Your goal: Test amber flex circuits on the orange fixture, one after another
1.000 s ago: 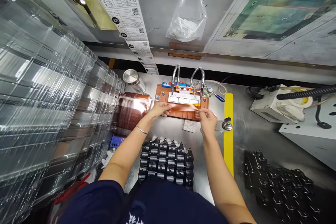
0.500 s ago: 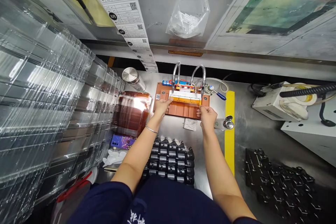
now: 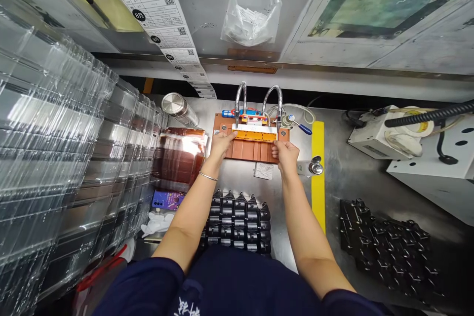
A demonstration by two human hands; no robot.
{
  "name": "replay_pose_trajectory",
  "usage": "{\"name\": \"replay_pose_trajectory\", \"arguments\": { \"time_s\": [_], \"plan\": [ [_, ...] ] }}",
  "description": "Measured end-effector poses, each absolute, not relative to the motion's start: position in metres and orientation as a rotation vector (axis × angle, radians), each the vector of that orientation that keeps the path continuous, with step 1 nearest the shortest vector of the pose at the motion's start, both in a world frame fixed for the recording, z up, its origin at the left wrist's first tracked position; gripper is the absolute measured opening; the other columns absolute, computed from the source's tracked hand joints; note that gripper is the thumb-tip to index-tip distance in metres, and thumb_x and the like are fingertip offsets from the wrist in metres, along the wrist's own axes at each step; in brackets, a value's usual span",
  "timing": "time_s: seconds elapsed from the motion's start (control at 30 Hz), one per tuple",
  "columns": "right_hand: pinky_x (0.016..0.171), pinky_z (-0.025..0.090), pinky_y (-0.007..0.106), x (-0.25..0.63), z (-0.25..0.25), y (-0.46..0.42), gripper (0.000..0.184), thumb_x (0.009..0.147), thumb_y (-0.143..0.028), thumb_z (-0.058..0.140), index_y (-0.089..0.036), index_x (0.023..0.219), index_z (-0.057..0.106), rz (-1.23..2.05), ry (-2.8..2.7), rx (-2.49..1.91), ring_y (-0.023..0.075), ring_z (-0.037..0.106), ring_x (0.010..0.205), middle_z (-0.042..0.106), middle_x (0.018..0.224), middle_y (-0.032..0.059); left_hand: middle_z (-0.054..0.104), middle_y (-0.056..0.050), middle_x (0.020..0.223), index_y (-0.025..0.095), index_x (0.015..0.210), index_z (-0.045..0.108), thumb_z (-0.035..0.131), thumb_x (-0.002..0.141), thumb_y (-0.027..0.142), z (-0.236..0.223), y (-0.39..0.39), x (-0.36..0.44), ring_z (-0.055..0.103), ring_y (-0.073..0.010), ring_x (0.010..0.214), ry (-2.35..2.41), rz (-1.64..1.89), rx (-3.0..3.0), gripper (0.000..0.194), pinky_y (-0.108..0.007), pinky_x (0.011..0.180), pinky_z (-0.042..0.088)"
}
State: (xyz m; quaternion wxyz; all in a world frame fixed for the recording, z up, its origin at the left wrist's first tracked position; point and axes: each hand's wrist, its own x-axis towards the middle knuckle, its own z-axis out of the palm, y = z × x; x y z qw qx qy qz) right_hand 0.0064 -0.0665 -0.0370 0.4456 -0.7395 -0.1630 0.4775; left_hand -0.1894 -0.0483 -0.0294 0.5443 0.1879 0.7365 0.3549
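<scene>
Since a second ago, carried away from the body and now laid along the far edge of the brown fixture plate point(image 3: 249, 149): yellow strip point(image 3: 255, 136), just under a white strip point(image 3: 255, 129), long axis left to right across that plate. Pinned at its left end by left hand point(image 3: 221, 142), fingertips pressed down flat; pinched or pressed at its right end by right hand point(image 3: 284, 153), fingers curled, exact hold impossible to tell. Equally near for both hands, one at each end. Just beyond the plate, two bent metal nozzles point(image 3: 276, 108) pointing down at the strip. Nearer than the plate, black trays point(image 3: 237, 222); left of it, amber film point(image 3: 181, 155). Too small to read: strip's markings, contact under the fingers.
</scene>
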Motion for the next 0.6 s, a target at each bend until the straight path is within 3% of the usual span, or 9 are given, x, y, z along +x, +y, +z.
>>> {"name": "replay_pose_trajectory", "arguments": {
  "time_s": [0.6],
  "plan": [
    [0.028, 0.037, 0.013, 0.0089, -0.0303, -0.0655, 0.021, 0.069, -0.013, 0.064, -0.018, 0.054, 0.050, 1.267, -0.354, -1.844, 0.0050, 0.046, 0.029, 0.055, 0.038, -0.0062, 0.035, 0.009, 0.038, 0.019, 0.050, 0.035, 0.078, 0.068, 0.028, -0.0327, -0.0451, -0.1920, 0.026, -0.0031, 0.036, 1.741, 0.779, 0.498, 0.048, -0.017, 0.038, 0.020]
  ]
}}
